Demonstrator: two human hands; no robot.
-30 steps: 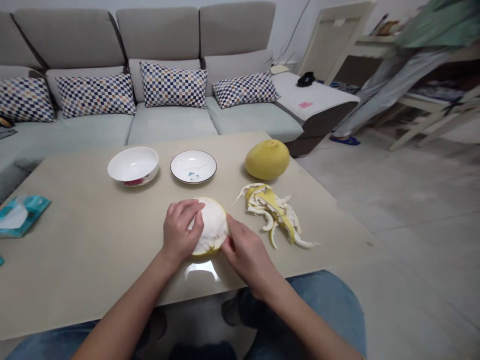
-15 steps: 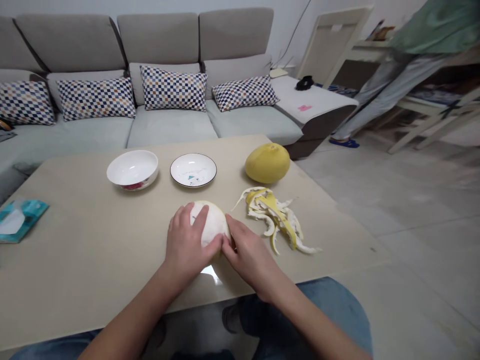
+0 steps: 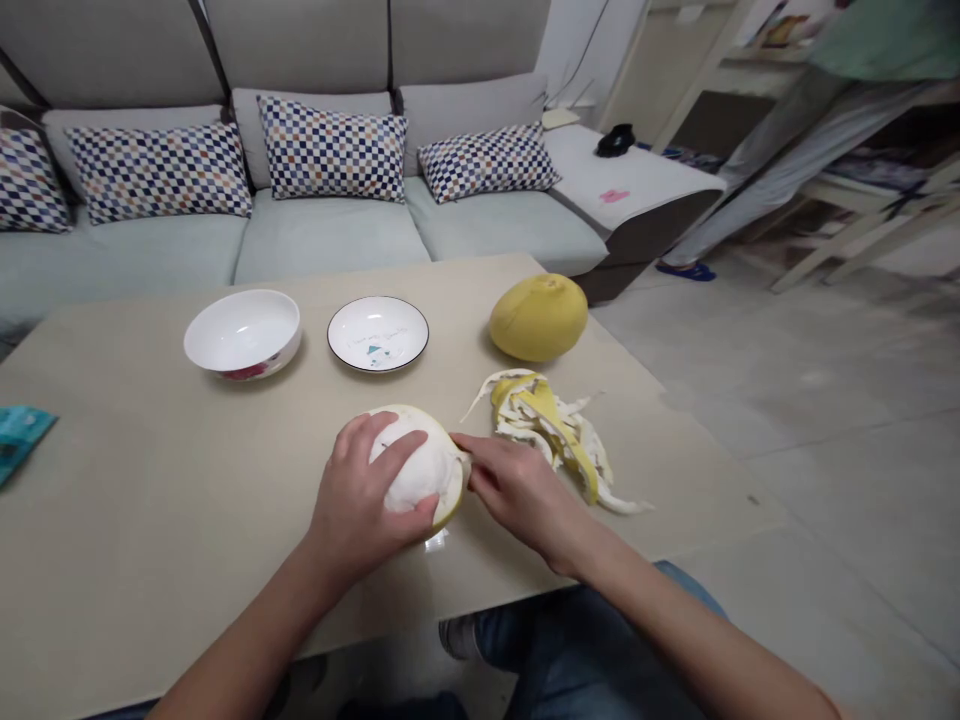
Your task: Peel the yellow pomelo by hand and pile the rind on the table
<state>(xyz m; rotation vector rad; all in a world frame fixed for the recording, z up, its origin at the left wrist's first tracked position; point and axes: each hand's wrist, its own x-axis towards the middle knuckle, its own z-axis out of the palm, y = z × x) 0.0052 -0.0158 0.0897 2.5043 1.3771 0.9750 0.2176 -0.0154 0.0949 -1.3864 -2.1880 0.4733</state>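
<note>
A partly peeled pomelo [image 3: 412, 478], white pith on top and a yellow rind edge round its side, is in front of me. My left hand [image 3: 365, 485] is wrapped over its left side, fingers on the pith and thumb near the front. At its right edge my right hand [image 3: 517, 487] pinches a flap of peel [image 3: 459, 462] that stands away from the fruit. To the right lies a heap of yellow and white peel strips [image 3: 559, 425]. Behind the heap sits a whole yellow pomelo [image 3: 538, 318].
A white bowl [image 3: 244, 335] and a dark-rimmed plate [image 3: 378, 335] stand towards the back of the table [image 3: 187, 480]. A teal packet [image 3: 22, 435] is at the left edge. Beyond are a sofa [image 3: 322, 235] with checked cushions and a standing person [image 3: 780, 160].
My right hand has drawn away to the right, pulling the peel flap out from the pomelo. My left hand stays on the fruit. The view has tilted down and shifted slightly.
</note>
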